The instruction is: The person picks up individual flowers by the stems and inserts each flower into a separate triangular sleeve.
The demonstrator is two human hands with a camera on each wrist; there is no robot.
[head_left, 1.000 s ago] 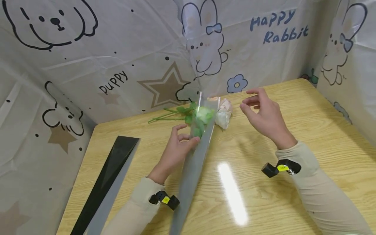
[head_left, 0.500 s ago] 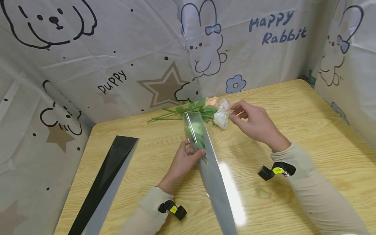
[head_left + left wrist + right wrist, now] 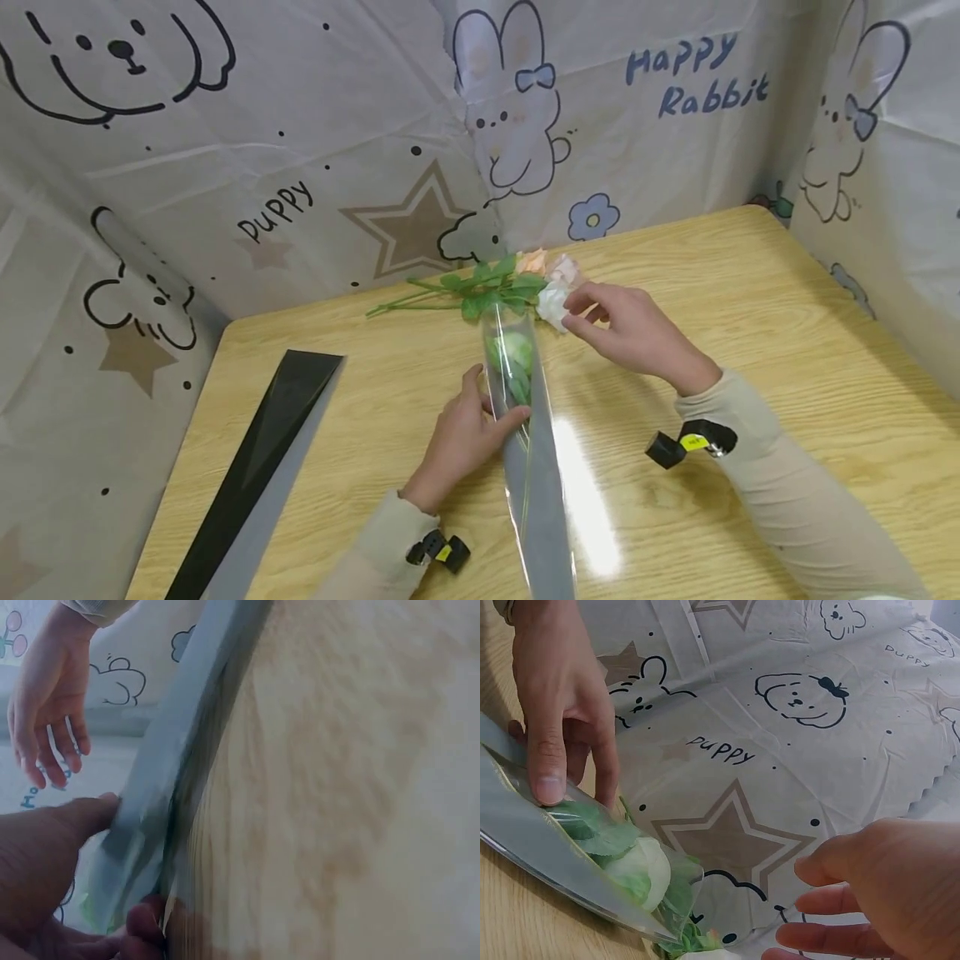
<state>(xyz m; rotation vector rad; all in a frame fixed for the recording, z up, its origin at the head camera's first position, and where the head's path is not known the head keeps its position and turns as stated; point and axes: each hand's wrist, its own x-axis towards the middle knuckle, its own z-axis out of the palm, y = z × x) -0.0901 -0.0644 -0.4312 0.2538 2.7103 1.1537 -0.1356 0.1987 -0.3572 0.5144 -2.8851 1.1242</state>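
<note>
My left hand (image 3: 461, 437) grips a flower sleeve (image 3: 536, 508), grey with a clear front, thumb on top and fingers at its left side. Inside the sleeve is a pale green-white rose (image 3: 510, 352) with leaves and a thin stem, its bloom at the far end. In the right wrist view the left thumb (image 3: 549, 787) presses on the clear film. My right hand (image 3: 633, 333) hovers with loosely bent fingers beside a loose white rose (image 3: 552, 303) and holds nothing; whether it touches the rose cannot be told.
Peach (image 3: 532, 262) and pale pink (image 3: 564, 271) roses lie beyond the sleeve's tip, their green stems (image 3: 405, 304) pointing left. A black and grey flower sleeve (image 3: 258, 467) lies at the left on the wooden table (image 3: 675, 517). Printed cloth (image 3: 300, 125) walls the back and sides.
My left hand has drawn the sleeve nearer to me, off the loose roses. The sleeve's lower end has swung right. My right hand has come left and down towards the white rose.
</note>
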